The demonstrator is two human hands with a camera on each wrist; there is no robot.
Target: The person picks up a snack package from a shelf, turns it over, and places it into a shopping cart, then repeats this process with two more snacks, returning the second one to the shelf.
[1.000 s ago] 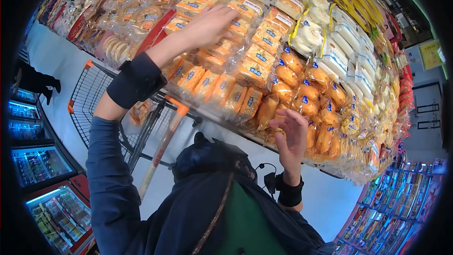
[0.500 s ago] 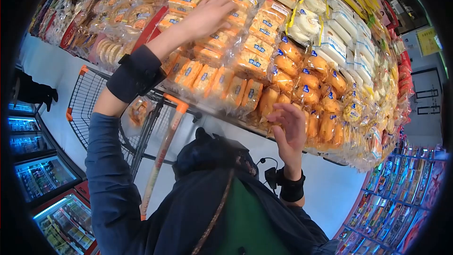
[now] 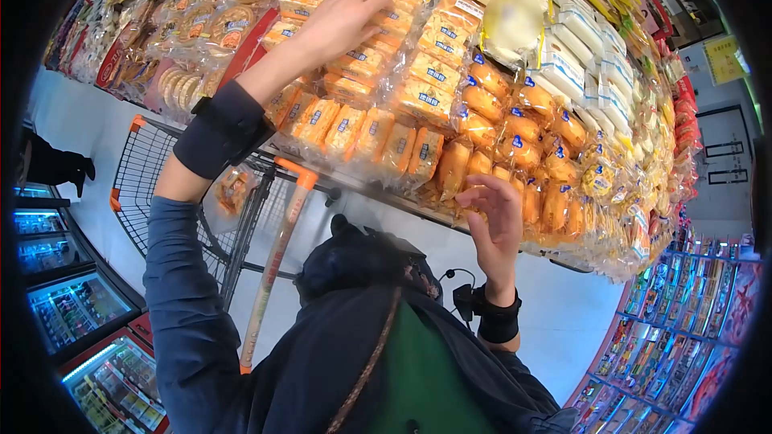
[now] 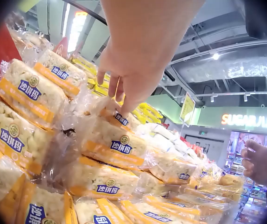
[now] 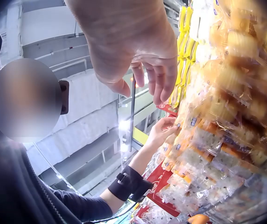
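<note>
My left hand (image 3: pixel 342 24) reaches over stacked packs of sachima (image 3: pixel 434 72), which have clear wrap, orange bands and blue labels. In the left wrist view its fingers (image 4: pixel 116 86) point down, fingertips right at an upper sachima pack (image 4: pixel 114 119); that pack's top is partly hidden by the hand. Lower sachima packs (image 4: pixel 112 147) sit beneath it. My right hand (image 3: pixel 496 221) hovers before the front edge of the display, near wrapped bread rolls (image 3: pixel 454 165), holding nothing. Its fingers (image 5: pixel 159 81) are loosely bent and apart in the right wrist view.
A shopping cart (image 3: pixel 153 165) with an orange-ended handle (image 3: pixel 281 249) stands at left, a wrapped item (image 3: pixel 233 193) inside. White packs (image 3: pixel 563 68) and round pastries (image 3: pixel 233 24) flank the sachima. Lit freezers (image 3: pixel 76 305) line the left; another person's dark clothing (image 3: pixel 48 162) shows there.
My left hand has shifted slightly up and left over the sachima, its fingers still near the same packs. The right hand keeps nearly the same pose. The display has shifted a little in view.
</note>
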